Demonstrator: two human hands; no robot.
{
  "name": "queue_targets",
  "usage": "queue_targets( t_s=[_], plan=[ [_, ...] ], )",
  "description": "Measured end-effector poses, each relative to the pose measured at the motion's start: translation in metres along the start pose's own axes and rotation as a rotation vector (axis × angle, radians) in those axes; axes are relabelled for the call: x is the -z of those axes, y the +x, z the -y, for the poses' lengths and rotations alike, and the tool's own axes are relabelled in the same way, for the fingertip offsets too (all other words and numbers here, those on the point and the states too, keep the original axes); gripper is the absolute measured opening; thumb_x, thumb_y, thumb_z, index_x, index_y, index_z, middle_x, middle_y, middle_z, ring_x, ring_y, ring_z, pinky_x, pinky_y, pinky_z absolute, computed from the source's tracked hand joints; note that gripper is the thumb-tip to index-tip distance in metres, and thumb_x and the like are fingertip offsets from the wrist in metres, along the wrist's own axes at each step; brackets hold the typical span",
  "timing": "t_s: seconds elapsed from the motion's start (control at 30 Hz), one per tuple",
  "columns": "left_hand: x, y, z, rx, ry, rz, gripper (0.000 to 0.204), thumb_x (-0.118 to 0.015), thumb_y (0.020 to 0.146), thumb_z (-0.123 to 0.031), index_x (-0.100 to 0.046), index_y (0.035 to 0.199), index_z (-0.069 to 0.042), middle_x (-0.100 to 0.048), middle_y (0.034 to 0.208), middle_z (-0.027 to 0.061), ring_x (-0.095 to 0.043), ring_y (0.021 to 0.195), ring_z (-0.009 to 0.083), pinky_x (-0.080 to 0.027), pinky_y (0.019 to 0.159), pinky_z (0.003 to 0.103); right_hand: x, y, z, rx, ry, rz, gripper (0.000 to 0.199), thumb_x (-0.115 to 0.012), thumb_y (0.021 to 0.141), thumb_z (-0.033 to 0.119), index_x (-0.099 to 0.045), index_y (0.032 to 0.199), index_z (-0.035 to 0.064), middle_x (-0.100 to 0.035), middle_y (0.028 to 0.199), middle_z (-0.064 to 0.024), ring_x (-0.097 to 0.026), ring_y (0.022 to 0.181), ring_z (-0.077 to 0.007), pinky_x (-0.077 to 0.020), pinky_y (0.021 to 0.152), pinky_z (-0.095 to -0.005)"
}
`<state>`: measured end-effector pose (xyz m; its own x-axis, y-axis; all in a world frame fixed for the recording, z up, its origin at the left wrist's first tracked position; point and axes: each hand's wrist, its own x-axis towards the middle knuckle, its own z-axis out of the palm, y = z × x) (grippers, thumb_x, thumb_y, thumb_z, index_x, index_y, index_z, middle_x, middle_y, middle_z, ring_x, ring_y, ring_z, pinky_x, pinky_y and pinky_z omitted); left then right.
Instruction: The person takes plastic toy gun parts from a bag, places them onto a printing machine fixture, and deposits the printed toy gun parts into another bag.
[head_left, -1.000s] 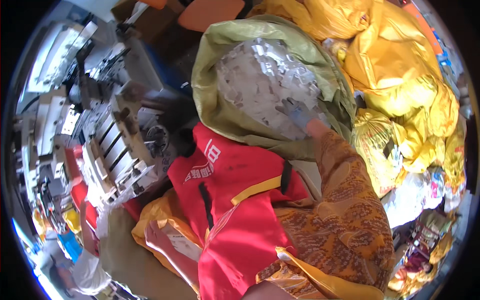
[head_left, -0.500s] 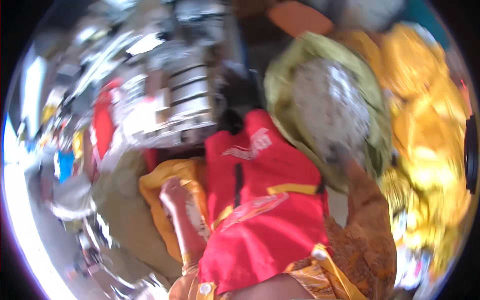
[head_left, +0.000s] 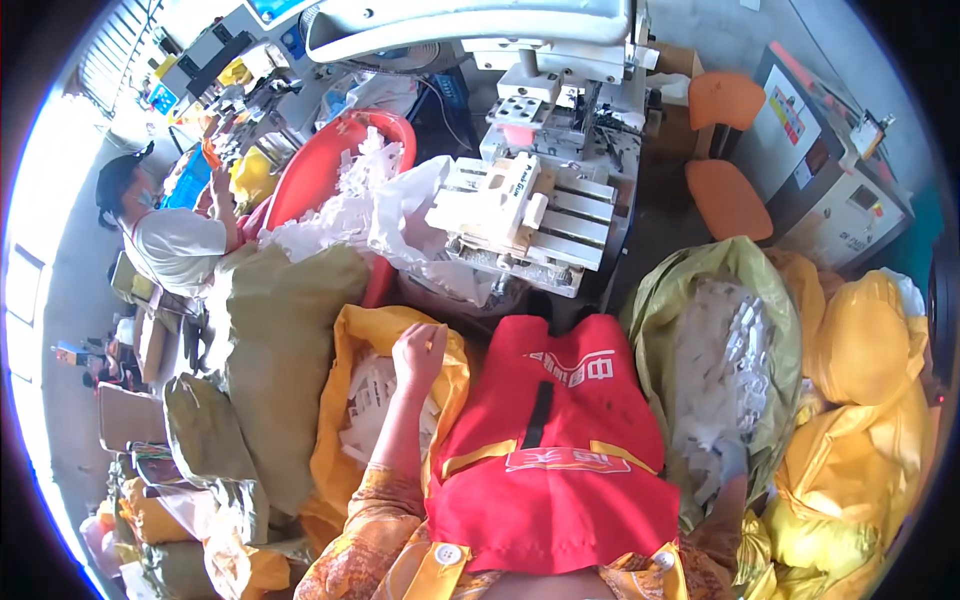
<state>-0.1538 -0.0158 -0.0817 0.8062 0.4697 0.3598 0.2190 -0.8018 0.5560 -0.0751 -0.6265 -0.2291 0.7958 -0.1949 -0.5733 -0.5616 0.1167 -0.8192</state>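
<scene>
My left hand (head_left: 418, 350) rests on the upper rim of an open yellow sack (head_left: 345, 440), its fingers curled over the edge. White plastic pieces (head_left: 368, 400) lie inside that sack. My right hand (head_left: 728, 497) is low at the right, at the lower edge of an open green sack (head_left: 660, 310) filled with white plastic pieces (head_left: 725, 370). Only a small part of it shows, and its fingers are hidden. A red apron (head_left: 560, 440) covers my lap between the two sacks.
A white and grey bench machine (head_left: 530, 200) stands ahead. A red tub (head_left: 320, 165) of white scraps and a closed green sack (head_left: 280, 340) are to the left, where another person (head_left: 170, 240) sits. Yellow sacks (head_left: 860, 350) pile up on the right, behind them two orange stools (head_left: 728, 195).
The view swung from the right sack toward the machine. My left hand rose from the lower left to the yellow sack's rim. My right hand drew down to the green sack's lower edge.
</scene>
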Motion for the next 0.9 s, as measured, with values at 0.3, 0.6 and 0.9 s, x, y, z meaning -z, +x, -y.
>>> queue_targets(
  t_s=[0.3, 0.6, 0.9],
  plan=[
    [-0.011, 0.148, -0.053, -0.367, -0.084, -0.383, 0.015, -0.059, 0.082, -0.012, -0.063, 0.093, -0.002, -0.062, 0.097, 0.0142, -0.057, 0.091, 0.0338, -0.044, 0.083, 0.04, -0.026, -0.001, 0.048, 0.217, -0.214, 0.134, 0.033, -0.054, 0.085, 0.012, -0.056, 0.114, -0.0022, -0.059, 0.11, -0.011, -0.058, 0.098, -0.0207, -0.0461, 0.088, -0.0325],
    [0.025, 0.183, -0.036, 0.08, -0.397, -0.527, 0.025, -0.053, 0.088, -0.02, -0.063, 0.078, 0.0, -0.06, 0.069, 0.0154, -0.058, 0.063, 0.0294, -0.046, 0.062, 0.038, -0.304, -0.121, 0.238, 0.804, 0.245, 0.766, 0.038, -0.05, 0.09, 0.009, -0.048, 0.126, -0.0024, -0.049, 0.131, -0.012, -0.049, 0.118, -0.0242, -0.0389, 0.101, -0.0372],
    [0.078, -0.014, 0.072, 0.353, -0.101, -0.518, 0.029, -0.052, 0.09, -0.016, -0.05, 0.068, 0.003, -0.046, 0.06, 0.0121, -0.041, 0.054, 0.0221, -0.038, 0.053, 0.035, -0.452, -0.108, 0.239, 1.695, -0.803, 0.484, 0.036, -0.06, 0.075, 0.009, -0.064, 0.11, 0.0137, -0.055, 0.1, -0.0098, -0.054, 0.09, -0.0285, -0.0444, 0.081, -0.0384]
  ],
)
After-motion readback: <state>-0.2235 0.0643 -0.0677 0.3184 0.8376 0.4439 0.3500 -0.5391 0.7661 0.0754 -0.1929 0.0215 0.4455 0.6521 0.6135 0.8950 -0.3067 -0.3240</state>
